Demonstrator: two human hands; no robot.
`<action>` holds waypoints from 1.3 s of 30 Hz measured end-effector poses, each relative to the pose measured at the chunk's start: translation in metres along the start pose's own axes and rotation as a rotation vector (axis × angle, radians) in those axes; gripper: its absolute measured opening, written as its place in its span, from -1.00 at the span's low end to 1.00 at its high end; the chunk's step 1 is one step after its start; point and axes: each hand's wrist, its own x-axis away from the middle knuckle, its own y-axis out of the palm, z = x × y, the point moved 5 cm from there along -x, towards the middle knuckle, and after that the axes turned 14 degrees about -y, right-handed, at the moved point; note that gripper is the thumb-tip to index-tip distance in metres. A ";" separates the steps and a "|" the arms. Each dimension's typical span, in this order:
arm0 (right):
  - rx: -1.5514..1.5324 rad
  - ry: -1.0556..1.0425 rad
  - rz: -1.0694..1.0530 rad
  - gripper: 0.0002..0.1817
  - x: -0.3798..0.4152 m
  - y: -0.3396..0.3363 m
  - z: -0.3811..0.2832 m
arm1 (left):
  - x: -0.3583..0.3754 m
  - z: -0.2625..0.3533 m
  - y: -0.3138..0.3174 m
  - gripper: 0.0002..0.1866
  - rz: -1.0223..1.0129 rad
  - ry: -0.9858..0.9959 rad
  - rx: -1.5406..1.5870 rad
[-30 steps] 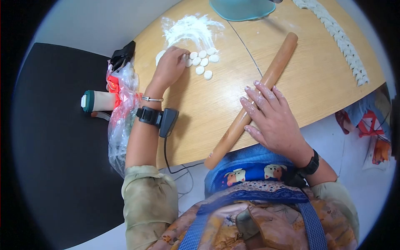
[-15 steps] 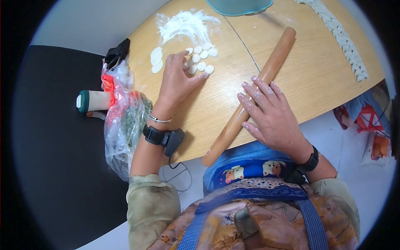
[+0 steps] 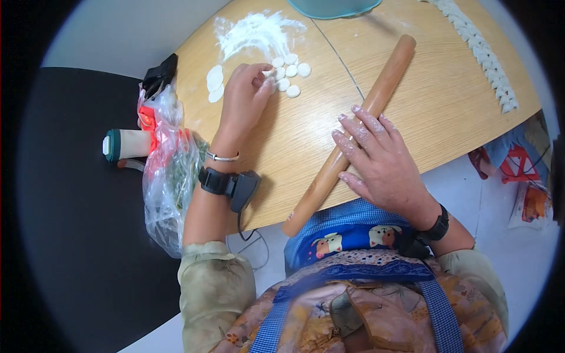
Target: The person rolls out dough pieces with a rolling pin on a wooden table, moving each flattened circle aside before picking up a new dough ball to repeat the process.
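At the near edge of the table [image 3: 294, 135], above a blue checked apron [image 3: 353, 241] with printed cats, a wooden pin [image 3: 322, 182] lies aslant, its lower end jutting past the edge. It is a long, smooth cylinder, brown with a slight shine. The right hand [image 3: 382, 167] rests across its middle, palm down and fingers stretched out rather than wrapped round, so the pin lies under the fingers; white powder coats their tips.

Off the table's left side hangs a crinkled, clear bag [image 3: 168, 200] with leafy green stuff showing through and a red patch higher up. A white bottle [image 3: 134, 144] with a dark green end is just beside it.

Farther in, the left hand [image 3: 242, 97] bends over the dough discs [image 3: 291, 70], thumb and forefinger drawn close at the nearest; whether they pinch it I cannot tell. The others, small, pale and plump, cluster just right of the fingertips. Left of that hand lie two thin, flat rounds [image 3: 215, 77], touching.

Beyond spreads powdery, streaked flour [image 3: 259, 32]. At the far side stand a smooth teal bowl [image 3: 334, 6], partly cut off, and, well to the right, a long row of pleated white dough [image 3: 477, 44].
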 end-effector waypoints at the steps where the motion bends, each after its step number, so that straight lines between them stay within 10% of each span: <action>1: 0.003 0.000 -0.003 -0.36 0.000 0.000 0.000 | -0.005 0.000 0.002 -0.72 -0.023 -0.021 -0.026; 17: -0.007 -0.010 0.037 -0.35 0.001 -0.001 0.001 | -0.018 0.013 -0.002 -0.79 -0.205 -0.035 0.293; 22: 0.022 -0.006 0.019 -0.36 0.001 0.003 0.000 | 0.054 0.033 0.002 -0.86 -0.898 -0.303 0.605; 25: 0.045 -0.010 0.017 -0.37 -0.001 0.003 -0.001 | 0.083 0.033 0.021 -0.88 -0.983 -0.353 0.573; 39: 0.153 -0.156 -0.069 -0.36 -0.026 0.011 -0.003 | 0.097 0.036 0.026 -0.87 -0.478 0.003 0.370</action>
